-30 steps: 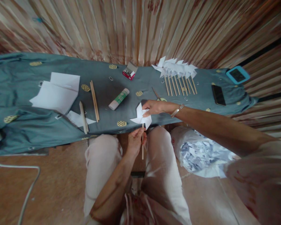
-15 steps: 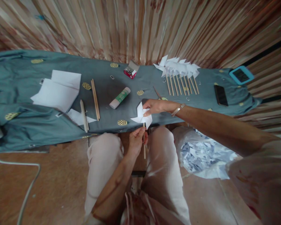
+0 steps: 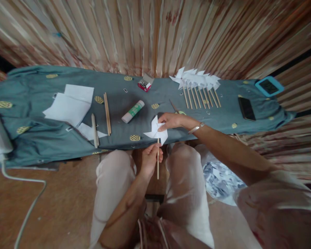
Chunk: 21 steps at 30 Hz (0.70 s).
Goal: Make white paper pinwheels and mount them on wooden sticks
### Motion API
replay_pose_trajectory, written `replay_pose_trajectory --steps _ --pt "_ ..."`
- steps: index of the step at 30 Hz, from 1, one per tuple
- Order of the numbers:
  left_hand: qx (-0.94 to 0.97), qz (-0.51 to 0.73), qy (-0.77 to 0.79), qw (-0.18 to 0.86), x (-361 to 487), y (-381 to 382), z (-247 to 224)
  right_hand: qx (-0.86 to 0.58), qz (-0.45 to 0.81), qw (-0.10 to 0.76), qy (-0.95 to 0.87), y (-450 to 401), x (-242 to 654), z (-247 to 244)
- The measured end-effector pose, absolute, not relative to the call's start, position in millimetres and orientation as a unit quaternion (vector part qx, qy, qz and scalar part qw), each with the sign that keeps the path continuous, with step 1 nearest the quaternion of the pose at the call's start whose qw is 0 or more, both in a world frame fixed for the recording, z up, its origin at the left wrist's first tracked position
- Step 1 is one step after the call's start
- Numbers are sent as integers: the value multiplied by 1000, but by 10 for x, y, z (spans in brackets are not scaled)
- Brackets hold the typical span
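A white paper pinwheel (image 3: pixel 155 129) on a thin wooden stick (image 3: pixel 158 168) is between my hands at the table's near edge. My left hand (image 3: pixel 150 156) is closed round the stick just below the paper blades. With thumb and fingers at the pinwheel's middle, my right hand (image 3: pixel 170 121) grips the paper head; what lies under those fingertips is hidden. Scissors (image 3: pixel 176 108) lie just beyond my right hand. To the left rests a white and green glue stick (image 3: pixel 133 111). Behind it stands an opened small red box (image 3: pixel 144 85) of shiny metal pins or tacks.
Finished-looking pinwheels (image 3: pixel 199 80) lie in a row at the back right, near a black phone (image 3: pixel 246 108) and a blue-framed device (image 3: pixel 269 86). Leftward are paper sheets (image 3: pixel 68 105), loose sticks (image 3: pixel 107 114) and a pale rod (image 3: pixel 94 130). A bag of paper scraps (image 3: pixel 221 181) sits on the floor.
The view has shifted slightly, so the table appears a little lower. Both hands keep their hold on the pinwheel, with its stick now nearly vertical in view.
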<state>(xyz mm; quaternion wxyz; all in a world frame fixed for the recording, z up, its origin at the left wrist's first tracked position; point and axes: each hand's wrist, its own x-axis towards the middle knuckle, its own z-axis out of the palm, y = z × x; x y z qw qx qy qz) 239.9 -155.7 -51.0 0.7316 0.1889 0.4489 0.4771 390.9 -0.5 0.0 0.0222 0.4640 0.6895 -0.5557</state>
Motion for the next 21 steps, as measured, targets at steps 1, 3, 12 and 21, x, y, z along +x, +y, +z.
replay_pose_trajectory --steps 1,3,12,21 --pt "187 479 449 731 2393 -1560 -509 464 -564 18 682 -8 3916 -1" --pt "179 477 449 734 2375 -1565 -507 468 -575 2 671 -13 3931 -8" --pt "169 453 475 735 2277 -1565 -461 500 -599 -125 613 -140 3936 21" --pt "251 472 458 710 2221 -1427 -276 491 -633 -313 511 -409 3965 168"
